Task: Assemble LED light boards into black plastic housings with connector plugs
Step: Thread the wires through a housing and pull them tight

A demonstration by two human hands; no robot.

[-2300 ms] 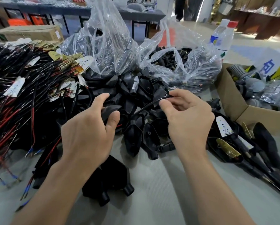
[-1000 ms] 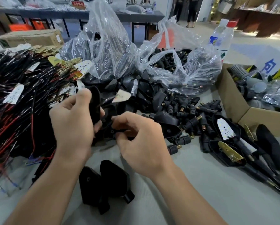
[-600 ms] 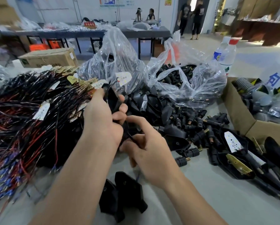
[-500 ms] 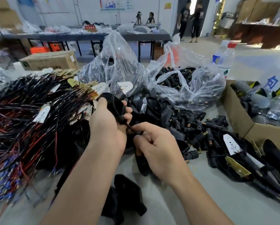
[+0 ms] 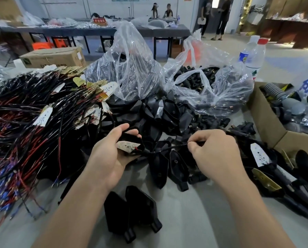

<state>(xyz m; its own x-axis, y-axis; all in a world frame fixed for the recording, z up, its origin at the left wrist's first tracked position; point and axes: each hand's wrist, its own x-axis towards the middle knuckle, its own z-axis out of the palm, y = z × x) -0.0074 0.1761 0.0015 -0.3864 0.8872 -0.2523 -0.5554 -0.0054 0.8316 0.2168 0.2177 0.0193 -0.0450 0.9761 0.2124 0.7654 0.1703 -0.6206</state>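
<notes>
left grip (image 5: 112, 155) clamped on housing (image 5: 130, 137) holding board (image 5: 127, 145), right grip (image 5: 214, 151) pinched wire (image 5: 167, 149) beside it; slow straight pull looked safest

On the desk (image 5: 194, 221), wires (image 5: 24, 131) lie left, housings (image 5: 155, 113) are piled centrally before two bags (image 5: 131, 72), and a box (image 5: 267, 122) sits right.

Diffuse indoor light, moderately bright; only soft, faint shadows on the grey surface (image 5: 189, 217). Specular glare on the clear plastic bags (image 5: 135, 72); the doorway (image 5: 214, 2) at top is overexposed. Wide-angle bowing at the edges; the wire pile (image 5: 4, 194) is smeared at lower left, the centre sharp.
</notes>
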